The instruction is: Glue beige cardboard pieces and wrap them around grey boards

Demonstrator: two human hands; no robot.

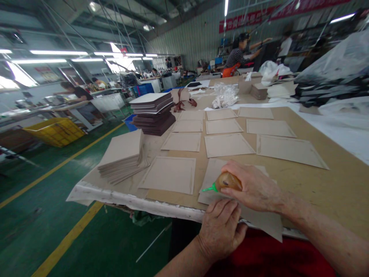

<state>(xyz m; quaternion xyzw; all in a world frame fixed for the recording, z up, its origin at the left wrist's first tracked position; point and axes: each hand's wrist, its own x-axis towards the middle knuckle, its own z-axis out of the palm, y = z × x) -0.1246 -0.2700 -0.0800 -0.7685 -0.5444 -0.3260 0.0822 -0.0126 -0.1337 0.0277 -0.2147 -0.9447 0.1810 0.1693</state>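
Observation:
My right hand [253, 186] is closed round a small amber glue bottle [227, 181] with a green nozzle [209, 189] that points left, down at a grey-brown card sheet [211, 173] at the table's near edge. My left hand [220, 227] lies on the near part of that same sheet, fingers curled and pressing it down at the table edge. Several more card sheets [227, 144] lie spread in rows over the brown table top [331, 184] beyond my hands.
A fanned pile of card sheets [123, 156] sits at the table's left corner, a dark brown stack [152, 113] behind it. Crumpled plastic [225, 94] and more stacks lie farther back. Other people work at distant tables. A yellow crate [56, 130] stands on the green floor.

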